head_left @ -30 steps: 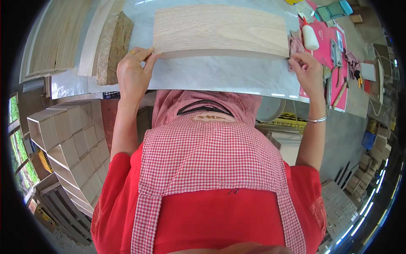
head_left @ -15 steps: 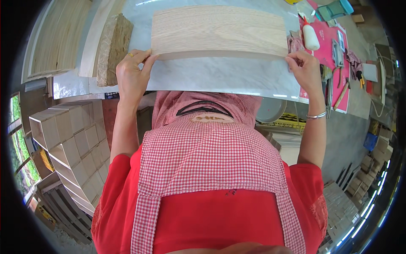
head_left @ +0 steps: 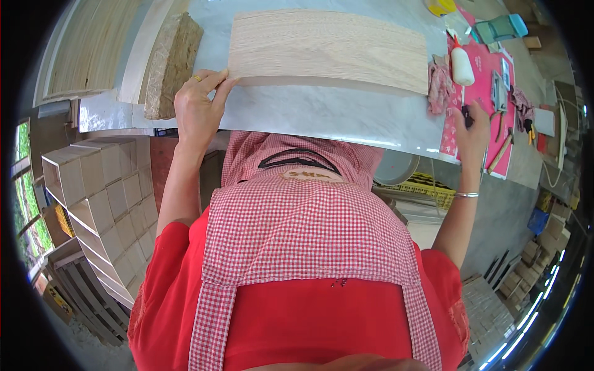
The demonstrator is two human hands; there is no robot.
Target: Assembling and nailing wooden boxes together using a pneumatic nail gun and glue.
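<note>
A long pale wood veneer sheet (head_left: 328, 46) lies flat on the grey worktable (head_left: 346, 117). My left hand (head_left: 197, 108) rests at the sheet's near left corner, fingertips touching its edge. My right hand (head_left: 471, 127) is off the sheet, over the pink mat (head_left: 479, 93) at the table's right end, closed around a small dark object that I cannot identify. A white glue bottle (head_left: 461, 65) lies on the mat just beyond that hand, beside a crumpled pink rag (head_left: 439, 86).
A rough brown fibre block (head_left: 173, 62) lies left of the sheet, with stacked pale boards (head_left: 93, 49) beyond it. Hand tools (head_left: 504, 123) lie on the mat. Open wooden boxes (head_left: 99, 204) are stacked at the lower left; tile stacks (head_left: 489, 309) sit at lower right.
My right hand has left the sheet's right end and moved right and nearer, onto the pink mat. My left hand stays at the sheet's left corner.
</note>
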